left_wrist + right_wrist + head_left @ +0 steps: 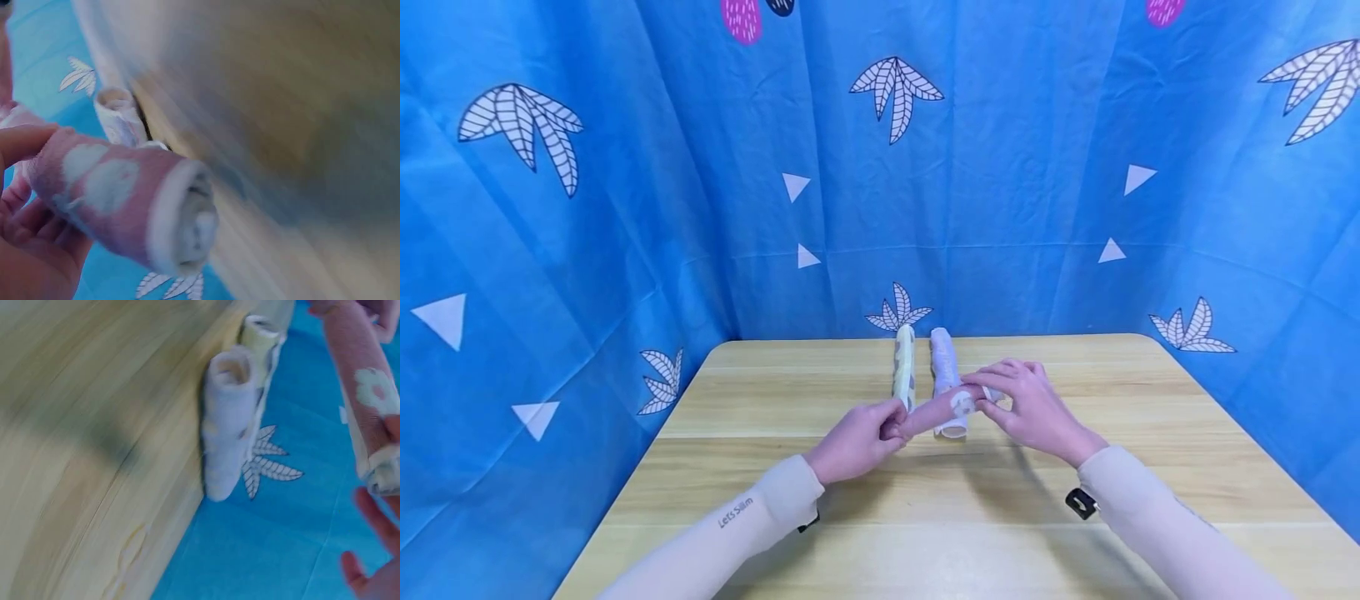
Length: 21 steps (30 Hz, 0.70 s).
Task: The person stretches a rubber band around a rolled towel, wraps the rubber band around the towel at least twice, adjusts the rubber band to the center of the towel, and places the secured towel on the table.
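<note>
A pink rolled-up towel [934, 412] with pale flower patches is held up at a slant between both hands. My left hand [856, 440] grips its lower left end, thumb on top and fingers curled beneath in the left wrist view. At the upper right end, my right hand [1036, 407] pinches the roll between thumb and fingers. The white-edged spiral end of the pink towel [181, 219] shows up close. Behind it, a lavender rolled towel [945, 360] and a pale yellow rolled towel [904, 362] lie side by side, partly covered by the pink roll in the head view.
The light wooden table [760, 392] has rounded far corners. A blue curtain [1022, 167] with leaf and triangle prints hangs around its back and sides. The two lying rolls reach close to the table's far edge. Dark wrist straps [1081, 503] show below the sleeves.
</note>
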{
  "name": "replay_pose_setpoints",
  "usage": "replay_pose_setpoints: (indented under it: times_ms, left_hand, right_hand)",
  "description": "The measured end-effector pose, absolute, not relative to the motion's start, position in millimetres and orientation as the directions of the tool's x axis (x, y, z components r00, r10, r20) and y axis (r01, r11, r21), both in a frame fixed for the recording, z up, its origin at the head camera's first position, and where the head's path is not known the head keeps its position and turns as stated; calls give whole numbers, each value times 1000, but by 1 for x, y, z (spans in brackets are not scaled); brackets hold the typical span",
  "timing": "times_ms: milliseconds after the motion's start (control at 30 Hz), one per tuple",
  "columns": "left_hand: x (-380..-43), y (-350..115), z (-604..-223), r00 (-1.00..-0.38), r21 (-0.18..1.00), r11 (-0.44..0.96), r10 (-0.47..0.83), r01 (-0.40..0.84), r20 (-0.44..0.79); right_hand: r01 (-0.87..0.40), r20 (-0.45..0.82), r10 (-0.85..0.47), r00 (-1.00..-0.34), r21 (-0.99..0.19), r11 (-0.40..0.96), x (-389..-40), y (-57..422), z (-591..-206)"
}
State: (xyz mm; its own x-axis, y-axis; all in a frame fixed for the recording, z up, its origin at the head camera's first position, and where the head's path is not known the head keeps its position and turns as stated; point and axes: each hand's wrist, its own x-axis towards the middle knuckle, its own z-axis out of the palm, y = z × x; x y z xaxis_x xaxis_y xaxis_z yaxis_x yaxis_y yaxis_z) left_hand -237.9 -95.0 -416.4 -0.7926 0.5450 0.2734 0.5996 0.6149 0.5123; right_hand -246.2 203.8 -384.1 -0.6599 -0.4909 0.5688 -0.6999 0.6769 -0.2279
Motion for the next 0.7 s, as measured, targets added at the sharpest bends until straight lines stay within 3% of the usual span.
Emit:
replay_pose_setpoints:
  times_ms: [200,400,500,567,633,700]
  left_hand:
    - [-238,-98,-412,-849,819,445,520,362,93]
    - [-239,-101,-410,-824,900,348,567,264,23]
    - [-238,-100,-410,-833,894,362,552,264,22]
    - [-235,-99,-410,-841,850,411,536,330,68]
    - [-233,-97,-411,-833,729,507,531,459,155]
    - [-231,-95,-412,-797,532,607,544,590,263]
  right_hand:
    - [-768,634,-599,-489,13,640,-249,210,-392]
    - [-769,662,-632,-403,130,627,-253,212,-396]
    - [-772,666,-627,-405,119,625,-254,212,-398]
    - [-773,665,-619,-419,97,627,-254,211,-399]
    - [-774,663,-609,-435,70,629,-254,210,-399]
    - [-776,661,-598,-453,37,630,-254,209,-399]
